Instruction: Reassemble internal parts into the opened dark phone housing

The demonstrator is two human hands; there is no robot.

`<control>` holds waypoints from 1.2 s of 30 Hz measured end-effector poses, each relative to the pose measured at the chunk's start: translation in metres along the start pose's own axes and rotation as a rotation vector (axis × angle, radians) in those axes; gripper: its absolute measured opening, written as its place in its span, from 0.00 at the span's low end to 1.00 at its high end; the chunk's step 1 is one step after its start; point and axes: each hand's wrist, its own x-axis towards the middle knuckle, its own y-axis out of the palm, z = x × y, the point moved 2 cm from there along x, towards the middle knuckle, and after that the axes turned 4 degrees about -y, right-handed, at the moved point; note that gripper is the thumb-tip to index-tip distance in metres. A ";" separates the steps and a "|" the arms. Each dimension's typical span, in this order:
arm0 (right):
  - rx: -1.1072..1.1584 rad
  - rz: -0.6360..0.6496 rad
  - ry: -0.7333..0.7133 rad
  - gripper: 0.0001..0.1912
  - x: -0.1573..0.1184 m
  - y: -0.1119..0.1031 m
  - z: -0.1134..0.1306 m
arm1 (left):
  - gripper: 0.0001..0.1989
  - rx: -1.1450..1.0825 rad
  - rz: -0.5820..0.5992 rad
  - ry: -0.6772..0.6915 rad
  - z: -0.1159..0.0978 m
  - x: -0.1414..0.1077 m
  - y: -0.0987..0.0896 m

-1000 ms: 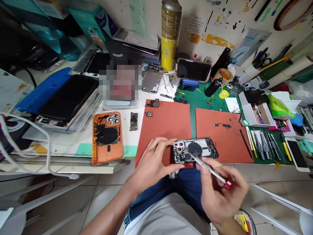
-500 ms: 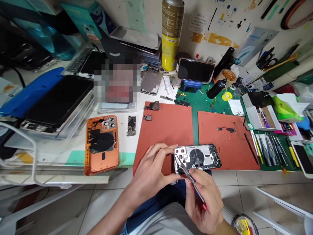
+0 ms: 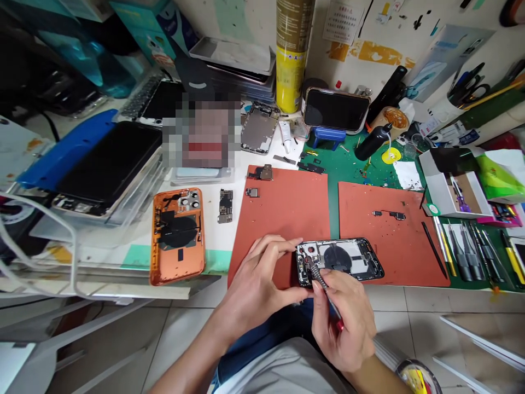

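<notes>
My left hand (image 3: 262,282) pinches the left end of an opened phone housing (image 3: 348,260) between thumb and fingers. The housing has a black frame, a pale inside and a dark round pad, and it overhangs the bench's front edge. In my right hand (image 3: 344,317) is a slim screwdriver (image 3: 319,276) with a grey knurled grip and a red end cap. Its tip meets the housing beside the camera openings; the exact contact point is too small to make out. An orange phone housing (image 3: 177,238) and a logic board (image 3: 225,206) lie farther left.
A camera module (image 3: 266,172) and a smaller module (image 3: 252,192) lie on the left red mat (image 3: 287,208). Small parts (image 3: 389,215) dot the right mat (image 3: 361,197). Several screwdrivers (image 3: 467,251) line the right. A phone (image 3: 336,109) rests on a blue stand, beside a yellow spray can (image 3: 291,65).
The view has shifted slightly, so the bench appears farther right. The screwdriver tip has moved a little across the camera end of the housing. Both hands keep their holds.
</notes>
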 end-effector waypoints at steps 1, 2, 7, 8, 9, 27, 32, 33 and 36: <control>-0.003 0.007 0.002 0.17 0.001 0.001 0.000 | 0.38 0.000 0.001 -0.002 0.000 0.000 0.000; -0.006 0.011 0.004 0.17 0.002 0.001 0.001 | 0.38 0.002 0.001 -0.003 0.001 0.000 0.000; -0.014 0.010 0.013 0.15 0.004 0.002 0.002 | 0.38 0.003 0.008 -0.010 0.001 0.001 0.000; -0.011 0.009 0.010 0.16 0.003 0.003 0.002 | 0.38 0.000 0.010 -0.009 0.001 0.001 0.000; -0.009 0.010 0.008 0.16 0.003 0.003 0.002 | 0.38 -0.002 0.011 -0.009 0.001 0.001 0.000; -0.166 0.129 -0.090 0.09 0.010 0.000 0.007 | 0.31 -0.036 0.024 -0.037 0.001 0.000 0.000; -0.196 0.309 -0.178 0.08 0.017 -0.009 0.006 | 0.27 -0.047 0.029 -0.049 0.001 0.001 0.000; -0.198 0.326 -0.198 0.07 0.020 -0.010 0.006 | 0.26 -0.056 0.032 -0.055 0.001 0.001 0.000; -0.228 0.329 -0.258 0.05 0.030 -0.010 0.006 | 0.24 -0.059 0.037 -0.070 0.002 0.000 0.001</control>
